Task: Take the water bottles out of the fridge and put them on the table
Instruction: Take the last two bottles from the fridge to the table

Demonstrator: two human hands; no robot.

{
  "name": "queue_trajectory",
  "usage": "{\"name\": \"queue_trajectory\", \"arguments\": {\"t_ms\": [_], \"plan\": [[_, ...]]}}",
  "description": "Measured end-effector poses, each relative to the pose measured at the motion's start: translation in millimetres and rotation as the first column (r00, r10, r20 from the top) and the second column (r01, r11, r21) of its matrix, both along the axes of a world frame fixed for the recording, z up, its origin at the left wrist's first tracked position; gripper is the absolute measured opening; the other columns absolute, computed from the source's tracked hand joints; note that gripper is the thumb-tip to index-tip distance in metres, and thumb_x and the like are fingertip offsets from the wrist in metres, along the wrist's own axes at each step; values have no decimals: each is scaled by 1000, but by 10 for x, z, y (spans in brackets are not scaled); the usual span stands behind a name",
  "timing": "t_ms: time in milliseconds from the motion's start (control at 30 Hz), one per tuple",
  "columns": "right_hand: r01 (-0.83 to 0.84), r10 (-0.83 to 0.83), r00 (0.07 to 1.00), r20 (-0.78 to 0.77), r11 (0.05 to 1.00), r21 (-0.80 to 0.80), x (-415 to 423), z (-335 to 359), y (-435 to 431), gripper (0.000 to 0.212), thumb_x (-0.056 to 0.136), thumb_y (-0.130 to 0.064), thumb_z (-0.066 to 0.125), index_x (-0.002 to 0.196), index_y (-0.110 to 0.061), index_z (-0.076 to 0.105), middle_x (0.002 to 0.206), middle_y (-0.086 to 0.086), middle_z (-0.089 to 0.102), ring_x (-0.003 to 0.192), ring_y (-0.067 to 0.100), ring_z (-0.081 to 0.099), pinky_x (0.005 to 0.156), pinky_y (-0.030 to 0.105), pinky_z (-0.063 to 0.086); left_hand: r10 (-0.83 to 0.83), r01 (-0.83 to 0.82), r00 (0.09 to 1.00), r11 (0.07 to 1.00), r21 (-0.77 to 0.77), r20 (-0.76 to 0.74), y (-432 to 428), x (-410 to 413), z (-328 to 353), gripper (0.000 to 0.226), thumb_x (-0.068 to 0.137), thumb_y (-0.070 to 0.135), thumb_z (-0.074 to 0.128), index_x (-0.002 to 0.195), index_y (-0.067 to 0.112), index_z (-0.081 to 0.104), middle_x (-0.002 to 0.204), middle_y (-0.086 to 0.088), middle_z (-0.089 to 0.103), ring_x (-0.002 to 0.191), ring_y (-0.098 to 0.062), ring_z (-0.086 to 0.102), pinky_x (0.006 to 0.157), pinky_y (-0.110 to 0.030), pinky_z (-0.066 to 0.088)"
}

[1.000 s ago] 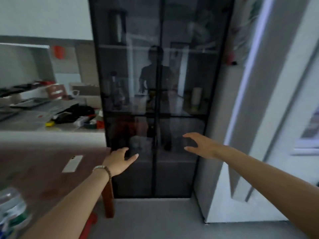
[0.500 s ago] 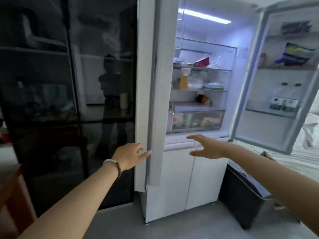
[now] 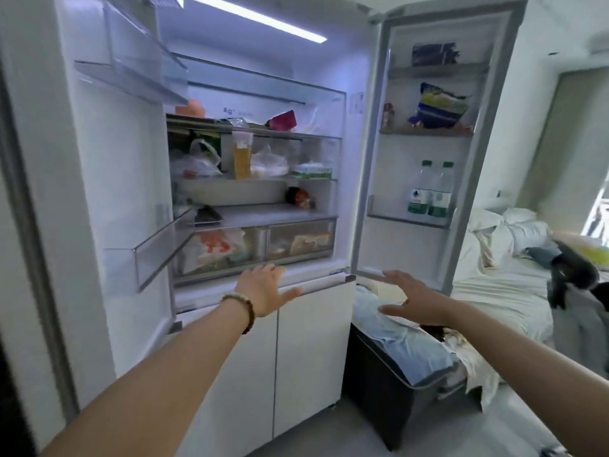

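Note:
The white fridge (image 3: 309, 341) stands with both upper doors swung wide. Two clear water bottles (image 3: 430, 189) with green caps and green labels stand side by side in the lower shelf of the right door (image 3: 408, 245). My left hand (image 3: 263, 291), a bead bracelet on its wrist, hovers with spread fingers in front of the crisper drawers. My right hand (image 3: 412, 296) reaches forward with straight fingers, below the right door's bottom edge and well under the bottles. Neither hand holds anything. The table is out of view.
Food bags, a yellow-filled jar (image 3: 242, 156) and boxes crowd the inner shelves. The left door (image 3: 99, 159) hangs open at my left. A dark bin (image 3: 389, 384) draped with cloth stands right of the fridge, with a white-covered sofa (image 3: 504, 285) behind it.
My view swung right from the dark glass cabinet to the open fridge and moved closer. Both hands stayed raised and empty, now in front of the fridge interior.

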State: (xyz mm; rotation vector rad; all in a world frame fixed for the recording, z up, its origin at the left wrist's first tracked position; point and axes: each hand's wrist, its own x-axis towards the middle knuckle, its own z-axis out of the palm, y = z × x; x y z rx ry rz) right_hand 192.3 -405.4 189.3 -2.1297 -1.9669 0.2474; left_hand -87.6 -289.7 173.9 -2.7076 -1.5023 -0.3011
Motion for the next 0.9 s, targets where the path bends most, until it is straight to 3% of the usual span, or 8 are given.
{"name": "queue_trajectory", "arguments": {"t_ms": [100, 267, 367, 533, 667, 900], "plan": [[86, -85, 994, 68, 996, -23, 522, 64, 321, 81, 86, -54, 53, 149, -22, 15, 160, 2, 3, 147, 20, 3, 117, 36, 8, -47, 47, 999, 999, 8, 14, 504, 701, 77, 76, 87, 68, 26, 145, 19, 28, 150, -4, 36, 136, -23, 34, 106, -39, 32], [195, -194, 971, 138, 981, 7, 1330, 329, 828, 86, 81, -63, 52, 149, -27, 13, 160, -1, 5, 147, 21, 9, 119, 41, 13, -158, 157, 986, 987, 27, 53, 1259, 1829, 356, 78, 86, 70, 28, 146, 19, 27, 153, -4, 32, 139, -24, 31, 112, -42, 26], [243, -252, 965, 78, 963, 115, 1759, 522, 1054, 85, 82, -61, 54, 149, -25, 16, 159, -1, 12, 145, 20, 15, 117, 39, 16, -215, 212, 974, 976, 52, 65, 1649, 2439, 508, 84, 83, 74, 24, 148, 21, 21, 155, -3, 25, 142, -25, 24, 115, -47, 20], [262, -273, 960, 53, 951, 164, 2524, 672, 1491, 88, 80, -64, 53, 149, -24, 16, 160, -3, 11, 146, 18, 15, 117, 38, 17, -307, 301, 951, 947, 109, 47, 2181, 3314, 630, 83, 83, 73, 28, 147, 21, 20, 155, -2, 26, 141, -25, 25, 114, -48, 21], [217, -234, 970, 63, 955, 203, 3169, 819, 1919, 88, 79, -64, 54, 149, -25, 16, 160, -2, 11, 146, 18, 15, 117, 39, 18, -300, 288, 951, 947, 142, 73, 2562, 3919, 725, 82, 84, 72, 29, 146, 18, 24, 154, -4, 28, 140, -26, 26, 114, -48, 22], [102, -128, 990, 54, 933, 344, 4090, 1056, 2640, 84, 82, -54, 59, 148, -25, 16, 160, -1, 6, 146, 18, 11, 118, 39, 16, -265, 228, 935, 959, 169, 237, 2974, 4955, 958, 79, 87, 66, 36, 149, 23, 14, 155, -2, 25, 140, -24, 27, 113, -43, 25]]}}
